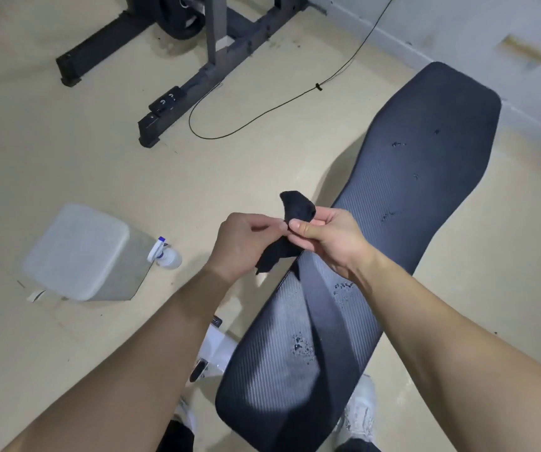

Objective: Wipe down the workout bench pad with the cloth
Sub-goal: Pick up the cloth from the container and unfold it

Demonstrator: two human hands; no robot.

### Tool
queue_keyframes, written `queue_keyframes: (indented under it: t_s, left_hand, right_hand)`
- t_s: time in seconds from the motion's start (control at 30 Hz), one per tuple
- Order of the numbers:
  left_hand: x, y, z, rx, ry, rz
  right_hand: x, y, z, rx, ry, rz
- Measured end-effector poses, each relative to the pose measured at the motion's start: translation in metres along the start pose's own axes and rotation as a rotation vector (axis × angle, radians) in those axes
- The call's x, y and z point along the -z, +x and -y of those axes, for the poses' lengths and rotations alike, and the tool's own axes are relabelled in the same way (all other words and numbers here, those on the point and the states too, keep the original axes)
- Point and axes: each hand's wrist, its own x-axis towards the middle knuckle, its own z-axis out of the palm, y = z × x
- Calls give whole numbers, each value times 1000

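A black cloth [296, 208] is held up off the bench pad [425, 151], over its narrow middle. It is pinched by both hands: the left hand [246, 243] is closed on its lower part, the right hand [331, 239] on its upper fold. Water droplets [301, 347] are scattered on the ribbed pad. A spray bottle [164, 254] is seen on the floor [67, 141] — just beside a translucent container [80, 252].

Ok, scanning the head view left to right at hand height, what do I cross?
First the plastic container → spray bottle → left hand → cloth, pinched by both hands → right hand → bench pad.
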Motion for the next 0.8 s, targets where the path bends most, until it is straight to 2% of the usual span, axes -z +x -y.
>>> queue_keyframes:
  t_s: [0.3, 0.47, 0.6, 0.67, 0.73, 0.8]
  left_hand:
    - [-60, -13, -56, 214, 108, 436]
    - [-71, -27, -64, 57, 280, 532]
    - [-65, -32, -59, -196, 524, 456]
    - [-56, -37, -56, -251, 551, 461]
    - [-44, -47, -48, -234, 593, 566]
    - [-32, -59, -37, -180, 753, 754]
  right_hand:
    - [65, -76, 24, 16, -169, 3]
    - [73, -120, 30, 4, -315, -46]
    - [71, -151, 11, -61, -493, -138]
    - [64, -166, -8, -94, -612, -217]
    - [51, -183, -32, -85, -696, -403]
    - [42, -198, -63, -75, -684, -525]
